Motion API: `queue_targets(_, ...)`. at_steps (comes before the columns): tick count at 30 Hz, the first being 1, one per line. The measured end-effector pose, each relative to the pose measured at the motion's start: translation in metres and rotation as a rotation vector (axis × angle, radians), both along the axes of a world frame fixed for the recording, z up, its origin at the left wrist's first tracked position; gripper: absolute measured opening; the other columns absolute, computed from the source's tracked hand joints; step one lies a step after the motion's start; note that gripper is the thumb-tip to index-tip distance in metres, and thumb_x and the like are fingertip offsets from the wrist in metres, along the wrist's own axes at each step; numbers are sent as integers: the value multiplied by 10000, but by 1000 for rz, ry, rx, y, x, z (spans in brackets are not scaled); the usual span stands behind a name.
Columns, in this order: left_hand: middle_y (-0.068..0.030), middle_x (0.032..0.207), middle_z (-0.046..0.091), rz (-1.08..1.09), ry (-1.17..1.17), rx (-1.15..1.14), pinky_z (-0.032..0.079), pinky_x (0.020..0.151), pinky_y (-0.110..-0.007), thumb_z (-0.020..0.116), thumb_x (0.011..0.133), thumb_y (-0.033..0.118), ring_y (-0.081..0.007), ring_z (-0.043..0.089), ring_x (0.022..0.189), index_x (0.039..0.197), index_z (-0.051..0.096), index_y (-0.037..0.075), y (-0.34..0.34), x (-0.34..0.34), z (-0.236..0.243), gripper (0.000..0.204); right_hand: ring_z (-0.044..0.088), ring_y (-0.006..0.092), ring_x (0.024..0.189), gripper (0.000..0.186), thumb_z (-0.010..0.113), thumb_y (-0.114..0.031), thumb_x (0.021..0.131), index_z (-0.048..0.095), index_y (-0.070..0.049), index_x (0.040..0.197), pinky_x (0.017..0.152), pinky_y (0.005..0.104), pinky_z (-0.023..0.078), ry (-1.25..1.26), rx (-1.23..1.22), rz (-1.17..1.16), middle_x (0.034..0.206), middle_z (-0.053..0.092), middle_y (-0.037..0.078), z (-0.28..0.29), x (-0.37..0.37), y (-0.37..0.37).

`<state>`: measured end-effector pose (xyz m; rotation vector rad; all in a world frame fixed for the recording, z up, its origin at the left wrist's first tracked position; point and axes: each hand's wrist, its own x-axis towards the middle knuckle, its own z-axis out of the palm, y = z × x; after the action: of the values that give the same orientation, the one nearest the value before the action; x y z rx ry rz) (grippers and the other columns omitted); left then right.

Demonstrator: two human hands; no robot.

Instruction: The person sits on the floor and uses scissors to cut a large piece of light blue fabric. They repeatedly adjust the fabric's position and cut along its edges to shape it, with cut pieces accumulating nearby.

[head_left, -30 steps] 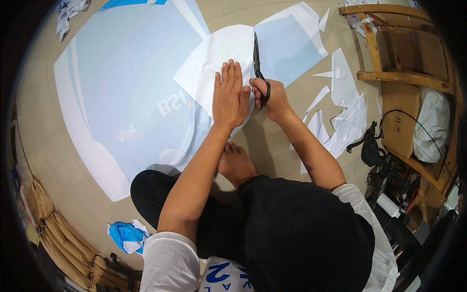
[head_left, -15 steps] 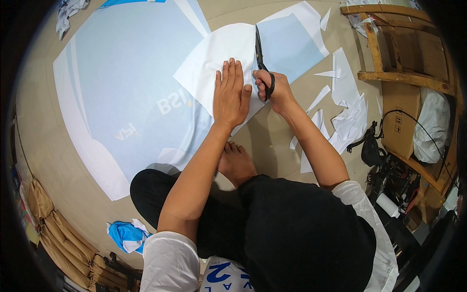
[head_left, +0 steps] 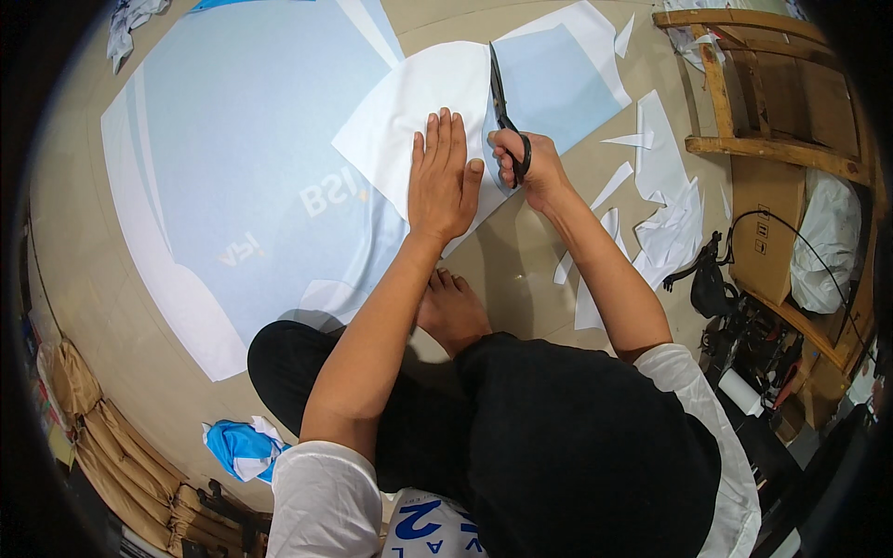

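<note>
Pale-blue fabric [head_left: 242, 149] partly beyond the upper edge.

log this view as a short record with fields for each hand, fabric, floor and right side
left hand: flat on white fabric piece
right hand: gripping black scissors, blades at the piece's right edge
fabric: pale-blue sheet with white borders, left of the piece
floor: white fabric scraps at right, blue-and-white cloth bundle lower left
right side: wooden frame, cardboard box, white plastic bag

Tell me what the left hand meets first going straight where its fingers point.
More of the white cloth under the left hand, then apparently the floor beyond its curved far edge.
</note>
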<state>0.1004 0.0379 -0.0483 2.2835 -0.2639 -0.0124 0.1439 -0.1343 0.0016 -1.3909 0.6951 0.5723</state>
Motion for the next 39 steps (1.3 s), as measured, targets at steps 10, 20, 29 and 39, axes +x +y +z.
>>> queue_targets(10,-289,1751,342,6,-17,8,139,1358,-564,256,1194,438,-459,249,1660,1704,310,-49,-1,0,3,707,513,99,480,267,818,-254,885,678,-59,768,452,275,372,-19,-20,-4,613,573,-14,0,7,-7)
queue_targets(20,-297,1748,340,-1,-18,-6,134,1358,-568,235,1191,468,-468,247,1658,1696,315,-63,-1,0,3,737,514,84,496,291,828,-278,927,636,-84,826,468,249,377,-6,-20,28,654,566,-36,4,14,-9)
queue_targets(29,-297,1753,331,-2,-13,-5,137,1357,-570,249,1188,462,-472,240,1658,1697,310,-63,0,0,2,734,514,103,471,259,804,-240,896,671,-52,778,434,267,384,-33,-4,15,629,579,-8,0,19,-9)
queue_targets(39,-207,1557,562,98,-127,124,343,1284,-518,667,1039,163,-410,449,1526,1500,568,-2,-11,1,7,499,520,123,502,319,807,-263,945,655,-29,790,491,290,407,-147,-119,-32,638,580,13,11,-22,-30)
